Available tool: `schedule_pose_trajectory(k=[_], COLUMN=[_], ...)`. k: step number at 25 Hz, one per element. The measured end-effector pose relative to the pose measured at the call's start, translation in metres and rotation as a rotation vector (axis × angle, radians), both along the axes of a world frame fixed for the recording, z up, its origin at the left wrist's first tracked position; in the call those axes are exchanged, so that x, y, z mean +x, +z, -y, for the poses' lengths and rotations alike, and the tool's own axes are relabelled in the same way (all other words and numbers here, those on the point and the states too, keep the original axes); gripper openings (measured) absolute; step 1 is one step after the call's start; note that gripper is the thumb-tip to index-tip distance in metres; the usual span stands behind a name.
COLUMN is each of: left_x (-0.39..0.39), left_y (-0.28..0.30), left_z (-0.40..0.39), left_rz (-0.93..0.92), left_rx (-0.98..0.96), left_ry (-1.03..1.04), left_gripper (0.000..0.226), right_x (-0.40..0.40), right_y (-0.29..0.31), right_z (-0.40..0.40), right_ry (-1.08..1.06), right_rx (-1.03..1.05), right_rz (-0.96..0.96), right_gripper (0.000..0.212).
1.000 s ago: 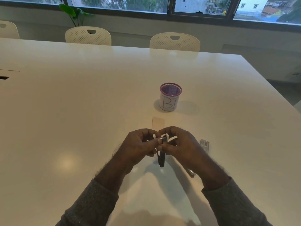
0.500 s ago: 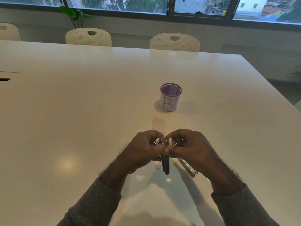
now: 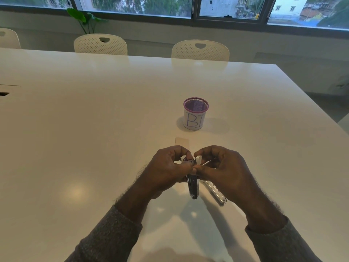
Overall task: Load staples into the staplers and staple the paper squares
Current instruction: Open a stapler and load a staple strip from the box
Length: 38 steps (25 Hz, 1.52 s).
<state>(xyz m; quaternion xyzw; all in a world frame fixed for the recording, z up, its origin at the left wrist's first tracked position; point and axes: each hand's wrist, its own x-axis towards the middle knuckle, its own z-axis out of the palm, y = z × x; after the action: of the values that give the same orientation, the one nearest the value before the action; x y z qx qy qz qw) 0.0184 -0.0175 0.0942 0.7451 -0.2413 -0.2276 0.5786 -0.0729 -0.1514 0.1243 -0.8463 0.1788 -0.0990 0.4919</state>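
Head view: left hand (image 3: 166,167) and right hand (image 3: 222,167) raised together over the white surface (image 3: 94,129), fingertips meeting. Left grip closed around a dark stapler (image 3: 193,186) hanging lengthwise toward the camera; right grip pinched on a small white piece (image 3: 198,160) at its top end. Silver stapler (image 3: 215,191) just right, partly under the right hand. Paper square (image 3: 181,142) flat beyond the hands; purple-rimmed cup (image 3: 195,114) farther back.

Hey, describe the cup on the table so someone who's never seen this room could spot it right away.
Start at the big white table and look past the left hand and right hand, toward the chairs. The cup stands upright just beyond a pale paper square. It is the only container there: purple mesh rim, white wrap with "B1" handwritten on it.
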Motion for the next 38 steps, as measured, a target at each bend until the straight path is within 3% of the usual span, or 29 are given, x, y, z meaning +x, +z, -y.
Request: schedule_pose_trajectory(k=[3,15,18,22,24,26,29,33,36,38], left_x=[0.0,0.004,0.007,0.007,0.007,0.01,0.016,0.02,0.022,0.02], left_y=[0.001,0.007,0.009,0.002,-0.002,-0.004,-0.005,-0.004,-0.005,-0.004], left_z=[0.002,0.001,-0.005,-0.007,-0.006,-0.005,-0.01,-0.014,-0.017,-0.017], left_rz=[0.0,0.046,-0.149,-0.583,-0.678,-0.722,-0.773,-0.801,-0.767,-0.734], left_rx=[0.002,-0.011,-0.168,-0.588,-0.684,-0.708,-0.737,-0.746,-0.722,-0.673], left_ry=[0.009,0.05,0.058,0.009,0.032,0.051,0.082,0.114,0.107,0.068], left_gripper=[0.005,0.008,0.011,0.036,0.036,0.033,0.03,0.028,0.033,0.034], right_x=[0.0,-0.003,-0.005,-0.009,-0.013,-0.018,-0.025,-0.033,-0.037,-0.032], right_y=[0.002,0.012,0.02,0.02,0.014,0.004,-0.011,-0.026,-0.027,-0.022], right_z=[-0.001,0.001,0.005,0.004,0.0,-0.003,-0.003,-0.001,-0.001,0.001], right_ry=[-0.011,0.005,-0.036,-0.185,-0.184,-0.103,0.011,0.125,0.264,0.248], right_rx=[-0.004,-0.06,-0.07,0.007,0.066,0.11,0.016,-0.123,-0.111,-0.106], right_rz=[0.014,0.048,0.116,0.322,0.409,0.475,0.523,0.495,0.472,0.433], right_gripper=[0.024,0.023,0.025,0.027,0.024,0.025,0.024,0.024,0.028,0.022])
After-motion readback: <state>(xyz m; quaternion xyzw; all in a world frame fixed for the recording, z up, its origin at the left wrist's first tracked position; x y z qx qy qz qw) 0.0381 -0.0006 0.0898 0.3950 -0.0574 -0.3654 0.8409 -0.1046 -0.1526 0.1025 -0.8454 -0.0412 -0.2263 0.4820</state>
